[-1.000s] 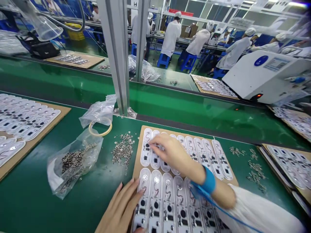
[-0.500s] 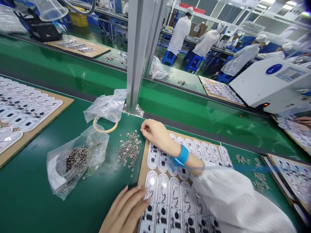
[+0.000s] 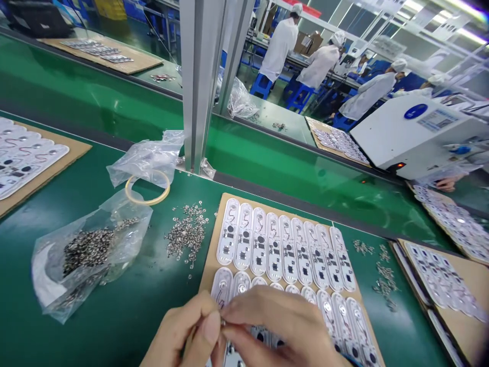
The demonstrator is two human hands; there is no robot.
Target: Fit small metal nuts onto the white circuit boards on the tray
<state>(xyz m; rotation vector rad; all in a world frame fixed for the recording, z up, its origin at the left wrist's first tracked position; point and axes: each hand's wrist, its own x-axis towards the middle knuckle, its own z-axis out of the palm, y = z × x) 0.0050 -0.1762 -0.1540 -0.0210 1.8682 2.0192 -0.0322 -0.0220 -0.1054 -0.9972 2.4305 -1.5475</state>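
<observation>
My left hand [image 3: 187, 334] and my right hand [image 3: 278, 323] meet at the bottom middle, over the near row of white oval housings [image 3: 342, 316]. Both are closed, with thumbs and fingertips pinched together. A tiny shiny metal part [image 3: 223, 322] shows between the fingertips; its exact shape is too small to make out. The housings carry small circuit boards and thin wires, and lie in two rows on a cardboard sheet [image 3: 209, 262]. My hands cover part of the near row. Left of the sheet lies a loose pile of small ring-like metal pieces [image 3: 186, 232].
A clear plastic bag [image 3: 91, 255] of metal pieces lies left, near a tape ring [image 3: 148, 201]. More small metal parts [image 3: 385, 278] and stacked boards [image 3: 439, 280] are at right. Behind the bench edge stand a metal post [image 3: 196, 92] and a white machine [image 3: 412, 135]. Co-workers sit beyond.
My right hand has come back from beside the loose metal pile to meet my left hand. My left hand has closed from lying spread at the sheet's edge. The view has shifted.
</observation>
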